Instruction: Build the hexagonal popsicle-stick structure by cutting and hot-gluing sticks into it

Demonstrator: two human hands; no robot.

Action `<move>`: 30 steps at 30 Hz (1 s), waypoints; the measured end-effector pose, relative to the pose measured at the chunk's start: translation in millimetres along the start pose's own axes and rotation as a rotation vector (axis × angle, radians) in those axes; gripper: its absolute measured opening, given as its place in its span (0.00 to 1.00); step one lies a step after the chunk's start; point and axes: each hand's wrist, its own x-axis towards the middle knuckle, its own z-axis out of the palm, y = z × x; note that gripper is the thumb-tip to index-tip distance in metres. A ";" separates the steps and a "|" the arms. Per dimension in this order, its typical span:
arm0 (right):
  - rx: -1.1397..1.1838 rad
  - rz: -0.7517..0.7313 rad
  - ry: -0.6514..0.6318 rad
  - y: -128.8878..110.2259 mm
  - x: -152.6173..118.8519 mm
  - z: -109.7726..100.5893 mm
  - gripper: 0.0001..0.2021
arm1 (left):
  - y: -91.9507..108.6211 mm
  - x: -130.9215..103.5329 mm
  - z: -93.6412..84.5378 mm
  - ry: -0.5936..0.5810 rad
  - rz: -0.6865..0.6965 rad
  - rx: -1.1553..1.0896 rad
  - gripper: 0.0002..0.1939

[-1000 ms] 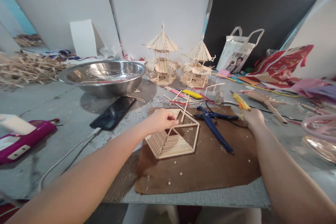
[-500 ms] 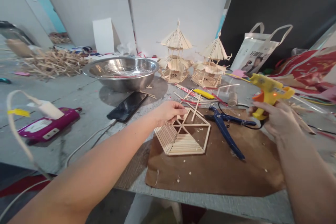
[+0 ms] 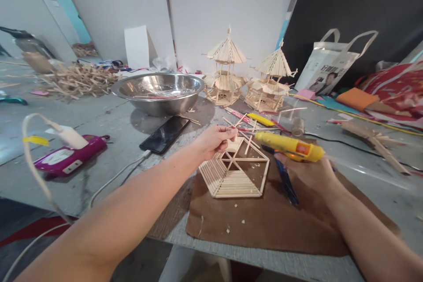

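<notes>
My left hand (image 3: pixel 216 142) is closed in a pinch on a short wooden stick (image 3: pixel 236 135), mostly hidden by the fingers, above the far left part of a hexagonal stick frame (image 3: pixel 243 186). Rows of sticks fill several sections of the frame; its right side is open. My right hand (image 3: pixel 306 169) grips a yellow glue gun (image 3: pixel 287 146), its nozzle pointing left toward the pinched stick. Under the glue gun, blue-handled cutters (image 3: pixel 287 183) lie partly covered on a brown sheet (image 3: pixel 264 229).
Behind the frame lie loose sticks and a yellow cutter knife (image 3: pixel 260 119). Two stick pavilions (image 3: pixel 226 53) stand further back. At left are a steel basin (image 3: pixel 158 103), a phone (image 3: pixel 164 134), a purple power strip (image 3: pixel 71 154) with cables, and a stick pile (image 3: pixel 79 80).
My right hand has brought the glue gun leftward from the right side, turning its nozzle close to my left hand. The left hand has lifted slightly, still pinching the stick.
</notes>
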 end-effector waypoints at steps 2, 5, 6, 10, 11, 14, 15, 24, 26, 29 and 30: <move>-0.074 -0.071 -0.042 -1.9 -2.6 3.7 0.12 | -0.1 -0.7 0.6 -0.018 0.021 0.013 0.11; -0.174 -0.147 -0.066 -3.4 -5.3 6.5 0.11 | -0.7 -1.4 2.2 -0.019 0.039 0.005 0.12; -0.207 -0.170 -0.064 -3.2 -5.9 6.7 0.10 | -0.9 -1.6 2.9 -0.016 0.035 -0.004 0.12; -0.351 -0.299 -0.072 -0.5 -7.6 5.7 0.09 | -0.5 -2.9 6.1 -0.016 0.006 -0.063 0.10; -0.394 -0.325 -0.081 0.1 -7.9 5.4 0.09 | -0.1 -3.3 6.8 -0.014 0.003 -0.077 0.10; -0.518 -0.311 -0.102 0.2 -8.5 5.4 0.11 | 1.0 -4.2 8.4 -0.006 -0.001 -0.103 0.09; -0.540 -0.294 -0.108 -0.2 -8.6 5.5 0.12 | 1.2 -4.4 8.8 -0.003 -0.003 -0.107 0.08; -0.562 -0.393 -0.070 -2.7 -9.8 4.9 0.10 | 1.0 -4.2 8.9 0.021 -0.002 -0.106 0.08; -0.570 -0.371 -0.075 -3.1 -10.2 4.3 0.09 | 1.4 -4.5 8.9 0.017 0.000 -0.104 0.08; -0.561 -0.407 -0.057 -0.5 -9.7 3.6 0.07 | 2.3 -5.2 9.1 0.016 -0.009 -0.096 0.09; -0.550 -0.433 -0.048 1.5 -9.2 3.3 0.07 | 2.5 -5.4 9.2 0.016 -0.013 -0.094 0.09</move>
